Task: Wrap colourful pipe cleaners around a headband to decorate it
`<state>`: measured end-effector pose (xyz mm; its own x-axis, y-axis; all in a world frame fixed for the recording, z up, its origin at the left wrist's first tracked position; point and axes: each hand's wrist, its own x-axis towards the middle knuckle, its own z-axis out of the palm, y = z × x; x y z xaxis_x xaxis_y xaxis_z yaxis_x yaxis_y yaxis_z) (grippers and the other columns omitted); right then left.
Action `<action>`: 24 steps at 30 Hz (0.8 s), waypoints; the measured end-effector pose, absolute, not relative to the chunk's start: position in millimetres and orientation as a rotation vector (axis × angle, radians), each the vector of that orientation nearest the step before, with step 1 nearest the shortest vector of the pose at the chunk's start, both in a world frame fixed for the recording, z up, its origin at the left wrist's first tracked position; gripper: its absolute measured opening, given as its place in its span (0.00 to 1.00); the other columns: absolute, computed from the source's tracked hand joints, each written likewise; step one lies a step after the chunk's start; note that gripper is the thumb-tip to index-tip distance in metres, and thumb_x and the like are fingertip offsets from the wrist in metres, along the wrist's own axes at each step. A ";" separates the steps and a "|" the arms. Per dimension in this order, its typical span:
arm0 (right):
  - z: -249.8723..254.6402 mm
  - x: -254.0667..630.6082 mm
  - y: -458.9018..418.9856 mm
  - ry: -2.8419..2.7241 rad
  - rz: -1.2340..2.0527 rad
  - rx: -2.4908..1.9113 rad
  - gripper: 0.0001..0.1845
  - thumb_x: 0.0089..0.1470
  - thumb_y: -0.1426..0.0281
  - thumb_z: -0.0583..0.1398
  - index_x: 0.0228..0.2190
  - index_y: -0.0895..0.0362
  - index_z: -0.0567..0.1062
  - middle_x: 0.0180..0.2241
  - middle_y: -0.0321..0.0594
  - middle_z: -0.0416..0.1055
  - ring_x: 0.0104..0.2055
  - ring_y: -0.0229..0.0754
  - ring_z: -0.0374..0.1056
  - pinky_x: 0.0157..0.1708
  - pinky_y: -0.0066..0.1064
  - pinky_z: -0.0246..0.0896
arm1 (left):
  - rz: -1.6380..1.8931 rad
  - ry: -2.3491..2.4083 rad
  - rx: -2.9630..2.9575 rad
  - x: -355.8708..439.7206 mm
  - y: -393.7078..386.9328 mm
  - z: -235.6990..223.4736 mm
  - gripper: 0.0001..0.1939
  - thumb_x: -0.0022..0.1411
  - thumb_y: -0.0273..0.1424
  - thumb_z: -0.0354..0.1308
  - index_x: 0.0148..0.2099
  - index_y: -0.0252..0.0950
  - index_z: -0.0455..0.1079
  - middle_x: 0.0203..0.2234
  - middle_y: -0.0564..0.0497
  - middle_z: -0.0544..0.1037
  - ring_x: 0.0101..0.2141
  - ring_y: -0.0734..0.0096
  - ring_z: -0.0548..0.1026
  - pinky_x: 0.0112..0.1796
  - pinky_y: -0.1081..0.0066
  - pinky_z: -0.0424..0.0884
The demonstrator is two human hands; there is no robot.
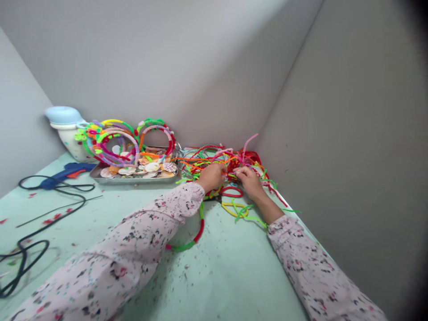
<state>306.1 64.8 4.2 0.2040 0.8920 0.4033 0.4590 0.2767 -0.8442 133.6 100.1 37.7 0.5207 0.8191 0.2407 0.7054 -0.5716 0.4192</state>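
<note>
At the back right of the table lies a tangled pile of coloured pipe cleaners (200, 154), with both my hands at its front edge. My left hand (212, 176) is closed, its fingertips turned into the pile; what they hold is hidden. Close by on the right, my right hand (249, 180) pinches a thin pipe cleaner between thumb and forefinger. A pink pipe cleaner (247, 143) sticks up behind it. Below my hands lie scissors with red and yellow handles (230, 209). A headband wrapped in green and red (201, 229) lies partly hidden under my left forearm.
A metal tray (140, 180) of seashells (152, 166) stands at the back, with several wrapped headbands (137, 147) on it. To its left are a blue glue gun (68, 171), a black cord (72, 211) and a white pot with a blue lid (65, 117). Grey walls enclose the table.
</note>
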 end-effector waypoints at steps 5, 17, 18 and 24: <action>9.5 303.1 56.9 -1.544 0.496 -1.334 0.07 0.48 0.67 0.57 0.23 0.56 0.70 0.37 0.41 0.73 0.40 0.43 0.67 0.44 0.38 0.60 | 0.604 1.325 2.485 134.8 96.8 36.1 0.15 0.55 0.38 0.58 0.45 0.42 0.74 0.40 0.47 0.77 0.43 0.62 0.74 0.42 0.68 0.68; 16.0 304.4 50.7 -1.647 0.606 -1.307 0.07 0.48 0.66 0.59 0.25 0.57 0.73 0.35 0.41 0.75 0.38 0.42 0.69 0.41 0.36 0.63 | 0.559 1.331 2.478 136.0 103.9 36.2 0.17 0.54 0.36 0.60 0.47 0.42 0.73 0.40 0.46 0.78 0.43 0.62 0.74 0.42 0.68 0.67; 16.2 304.4 50.6 -1.641 0.609 -1.309 0.07 0.47 0.66 0.59 0.24 0.57 0.73 0.34 0.41 0.75 0.38 0.42 0.69 0.41 0.36 0.63 | 0.554 1.328 2.478 135.6 104.1 37.0 0.17 0.54 0.37 0.60 0.47 0.42 0.73 0.40 0.46 0.78 0.43 0.62 0.74 0.42 0.68 0.67; 12.3 299.3 56.6 -1.455 0.472 -1.406 0.14 0.50 0.60 0.56 0.30 0.57 0.74 0.30 0.40 0.74 0.32 0.42 0.68 0.36 0.36 0.63 | 0.559 1.270 2.548 131.6 96.9 39.2 0.15 0.55 0.30 0.57 0.47 0.40 0.73 0.41 0.45 0.78 0.43 0.61 0.74 0.43 0.68 0.68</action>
<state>299.3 56.6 12.3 0.1946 0.9025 0.3842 0.5055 0.2434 -0.8278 131.6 96.9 39.2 0.5492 0.8035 0.2297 0.7118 -0.5938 0.3752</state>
